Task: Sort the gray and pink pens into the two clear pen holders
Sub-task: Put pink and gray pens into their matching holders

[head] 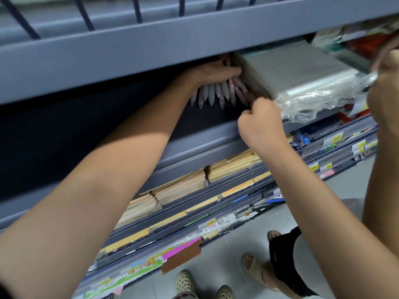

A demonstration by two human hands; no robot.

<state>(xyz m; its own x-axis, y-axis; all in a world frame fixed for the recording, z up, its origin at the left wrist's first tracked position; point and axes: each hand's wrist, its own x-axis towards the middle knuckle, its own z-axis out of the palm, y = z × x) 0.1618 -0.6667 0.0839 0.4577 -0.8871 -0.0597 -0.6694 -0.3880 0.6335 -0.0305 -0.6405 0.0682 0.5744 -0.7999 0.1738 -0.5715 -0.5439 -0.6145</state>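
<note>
My left hand (213,72) reaches under the upper shelf and is closed around the tops of a fanned bundle of pens that hang tips down. The gray pens (210,92) are on the left of the fan and the pink pens (238,89) on the right. Just below and to the right, my right hand (260,124) pinches the lower end of one pink pen at the edge of the fan. I cannot make out either clear pen holder; the shelf edge and my hands hide what lies behind the pens.
A gray shelf beam (129,46) overhangs my left hand. A plastic-wrapped gray stack (302,70) lies right of the pens, and another person's hand (386,93) holds its wrap. Brown envelope stacks (181,184) fill the shelves below. Two people's feet stand on the floor (237,251).
</note>
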